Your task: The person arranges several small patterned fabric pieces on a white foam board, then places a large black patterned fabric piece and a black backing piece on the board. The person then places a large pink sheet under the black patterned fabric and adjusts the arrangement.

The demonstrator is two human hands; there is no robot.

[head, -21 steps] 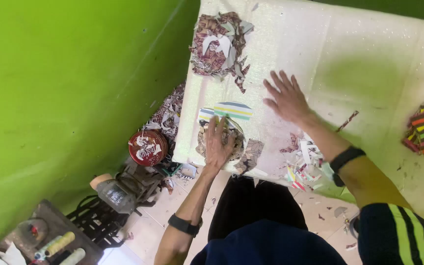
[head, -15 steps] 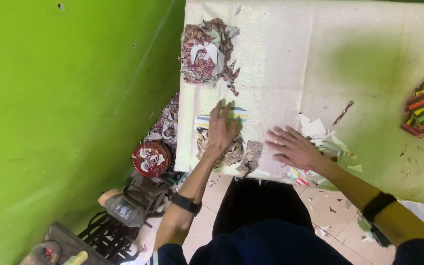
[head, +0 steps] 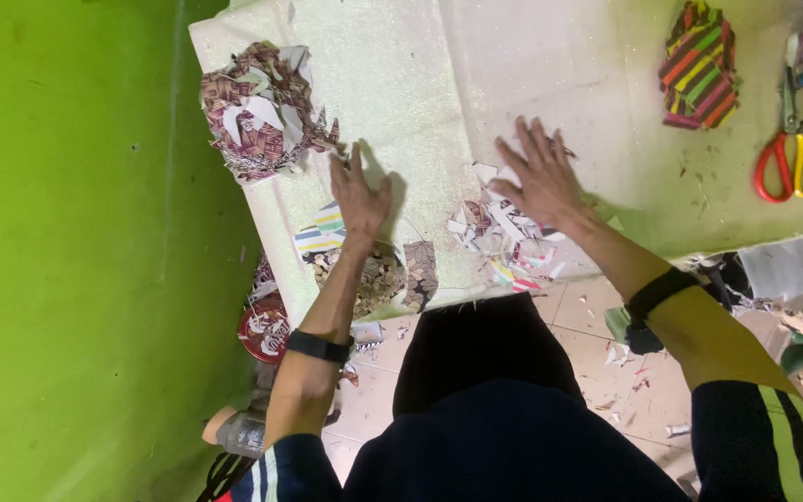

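Two hands press flat, fingers spread, on the bench (head: 606, 56): left hand (head: 358, 193) beside patterned scraps (head: 257, 107), right hand (head: 541, 177) over paper cuttings (head: 504, 237).

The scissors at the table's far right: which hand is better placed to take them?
The right hand, likely. It lies flat on scraps nearer the scissors; the left hand rests farther away, near the patterned pile.

I note wall (head: 67, 251) bright green. Surface (head: 401, 84) pale cream, green-tinged. Scrap heap (head: 257, 112) maroon-and-white woven pattern. Folded pile (head: 699, 65) striped red, green, yellow, purple. Scissors (head: 792, 158) red and yellow handles. Paper bits (head: 504, 237) white, mixed stripes. Round tin (head: 265, 330) red. Wristbands black; sleeve dark with yellow stripes.
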